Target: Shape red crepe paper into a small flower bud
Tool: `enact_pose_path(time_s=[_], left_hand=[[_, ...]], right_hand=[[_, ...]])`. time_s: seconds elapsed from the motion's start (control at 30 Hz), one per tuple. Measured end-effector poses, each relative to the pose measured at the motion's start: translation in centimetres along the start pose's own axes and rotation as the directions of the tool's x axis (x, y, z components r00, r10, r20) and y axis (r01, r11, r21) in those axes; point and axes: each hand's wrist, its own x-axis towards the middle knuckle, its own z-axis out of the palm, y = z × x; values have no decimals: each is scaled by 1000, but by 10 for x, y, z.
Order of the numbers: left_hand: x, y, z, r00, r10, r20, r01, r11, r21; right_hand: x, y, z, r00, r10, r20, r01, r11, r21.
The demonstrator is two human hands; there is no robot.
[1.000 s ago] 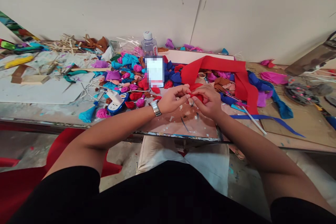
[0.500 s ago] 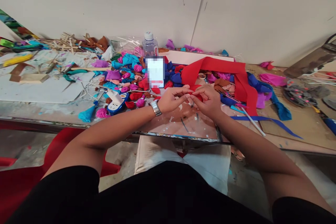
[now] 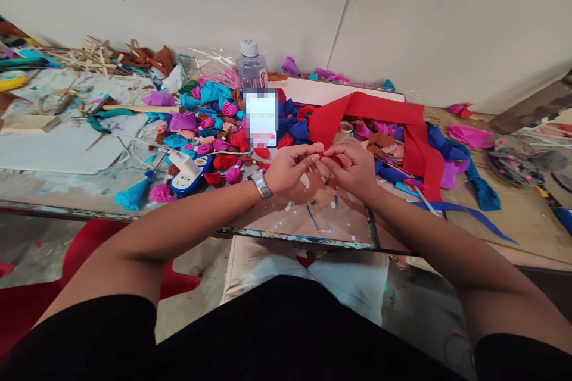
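Observation:
My left hand, with a metal watch at its wrist, pinches a small piece of red paper over the table's front part. From the other side, my right hand grips the same red piece, and the fingertips of both hands nearly meet. Much of the piece is hidden by my fingers. Behind my hands a wide red strip lies folded over to the right. A phone with a lit, blurred screen stands just behind my left hand, among crumpled paper flowers in blue, pink and red.
A clear bottle stands behind the phone. A blue and white power socket with a cable is left of my hands. Green-handled pliers and wood sticks lie farther left. A blue ribbon lies at the right.
The camera view has shifted slightly, so the table's left part sits farther left. Both hands stay together on the red piece, with only small finger shifts.

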Motion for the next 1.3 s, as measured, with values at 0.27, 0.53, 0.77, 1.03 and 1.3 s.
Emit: enact_pose_path(time_s=[0.27,0.53,0.77,1.03,1.3], left_hand=[[-2,3,-1,999,7,33,-8,998,56],[-5,3,-2,999,10,49,-17,989,147],[-5,3,0,989,103,105,-119,979,166],[-4,2,-2,989,124,85,-137,977,163],[-4,8,0,991,58,122,-70,993,97]], right_hand=[[-9,-1,0,999,33,-9,-33,999,5],[-14,-3,-5,1000,13,-4,-13,1000,-2],[-17,-4,-5,999,40,22,-40,999,-18],[-19,-6,-4,1000,14,-8,-14,1000,-10],[-22,-2,-4,998,34,-44,-35,999,-27]])
